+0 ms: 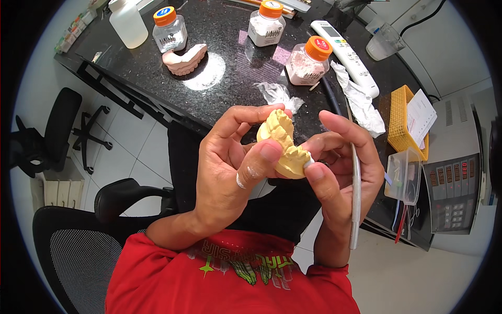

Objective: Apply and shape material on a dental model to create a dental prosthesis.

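My left hand (222, 162) grips a yellow dental cast (285, 138) with rows of moulded teeth, its thumb across the near side and fingers behind. My right hand (342, 180) meets the cast's right end, where thumb and fingertips close around a small white piece (308, 159); whether this piece is fixed to the cast I cannot tell. A slim silver hand tool (356, 201) is held in the same right hand, lying between the fingers with its handle toward me; its far tip is hard to make out. White residue marks my left thumb.
On the black speckled table (230, 86) stand a pinkish dental cast (184, 61), orange-lidded jars (307, 65) of powder and a translucent bottle (128, 26). A white remote control (348, 60), crumpled tissue (361, 102) and yellow basket (400, 112) lie rightward, beside a control-panel device (455, 188).
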`<state>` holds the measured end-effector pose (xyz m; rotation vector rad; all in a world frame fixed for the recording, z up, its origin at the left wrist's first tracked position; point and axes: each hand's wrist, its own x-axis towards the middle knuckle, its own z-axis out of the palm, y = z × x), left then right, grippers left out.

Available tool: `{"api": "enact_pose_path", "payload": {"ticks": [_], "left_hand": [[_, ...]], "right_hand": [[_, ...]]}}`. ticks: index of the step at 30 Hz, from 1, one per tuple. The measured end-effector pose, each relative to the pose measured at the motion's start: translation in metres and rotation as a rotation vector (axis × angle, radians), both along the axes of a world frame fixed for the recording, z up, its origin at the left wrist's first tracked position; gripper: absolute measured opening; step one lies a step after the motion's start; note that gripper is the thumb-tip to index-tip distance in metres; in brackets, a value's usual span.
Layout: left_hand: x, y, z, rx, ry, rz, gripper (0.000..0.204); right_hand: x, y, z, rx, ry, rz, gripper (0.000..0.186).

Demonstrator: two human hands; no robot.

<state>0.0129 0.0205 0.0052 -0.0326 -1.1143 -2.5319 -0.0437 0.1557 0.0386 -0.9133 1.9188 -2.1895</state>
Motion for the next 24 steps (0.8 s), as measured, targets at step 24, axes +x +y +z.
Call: {"api": "enact_pose_path", "payload": {"ticks": [24], "left_hand": [[-0.0005,0.0002,0.0008,0.018,-0.002,-0.005,0.041]], "right_hand": [[-0.0008,0.0007,-0.0007,-0.018,-0.067,0.028,0.045]]}}
